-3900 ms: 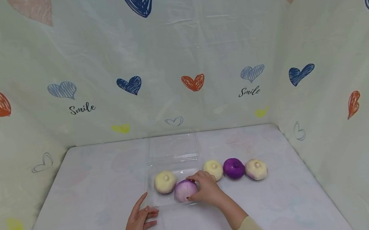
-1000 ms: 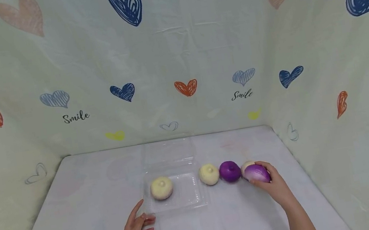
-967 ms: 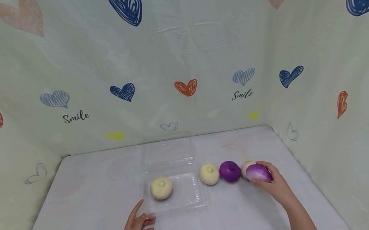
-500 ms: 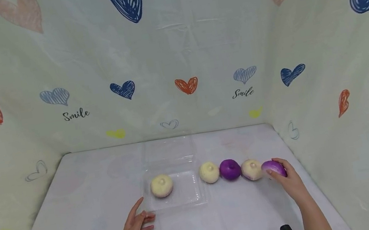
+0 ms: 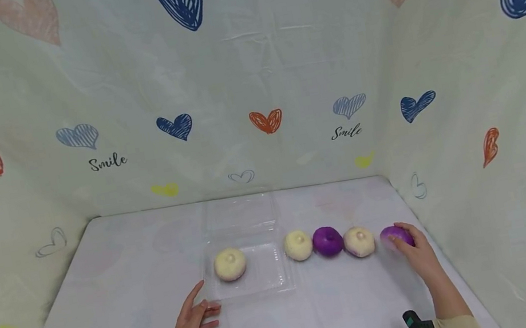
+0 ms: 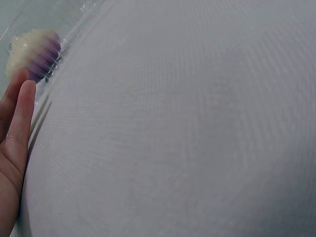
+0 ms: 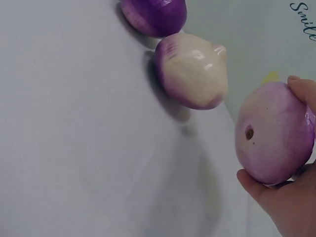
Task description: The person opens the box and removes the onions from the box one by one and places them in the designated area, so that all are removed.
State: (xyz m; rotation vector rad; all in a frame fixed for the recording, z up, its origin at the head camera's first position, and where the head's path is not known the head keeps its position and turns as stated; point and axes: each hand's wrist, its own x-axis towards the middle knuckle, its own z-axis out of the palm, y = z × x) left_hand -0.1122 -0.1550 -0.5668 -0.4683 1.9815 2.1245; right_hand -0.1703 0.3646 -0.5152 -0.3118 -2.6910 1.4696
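My right hand (image 5: 421, 253) grips a purple-and-pale onion (image 5: 395, 237) between thumb and fingers at the right end of the row. In the right wrist view this held onion (image 7: 274, 133) appears above the white table, its pale side with a small brown spot facing the camera. My left hand (image 5: 195, 320) lies with relaxed fingers at the front left corner of a clear plastic box (image 5: 268, 288). Inside the box, on its left side, sits a cream onion (image 5: 230, 264). The left wrist view shows that onion (image 6: 34, 52) through the clear wall, beyond the fingertips (image 6: 27, 94).
To the right of the box stand a cream onion (image 5: 299, 245), a dark purple onion (image 5: 328, 242) and another cream onion (image 5: 359, 242) in a row. The box's clear lid (image 5: 240, 214) is folded back behind it. A heart-patterned cloth wall (image 5: 278, 68) encloses the table (image 5: 124, 303).
My right hand has lifted the purple-and-pale onion out of the box and carried it right, past the row's last cream onion. My left hand has stayed by the box corner.
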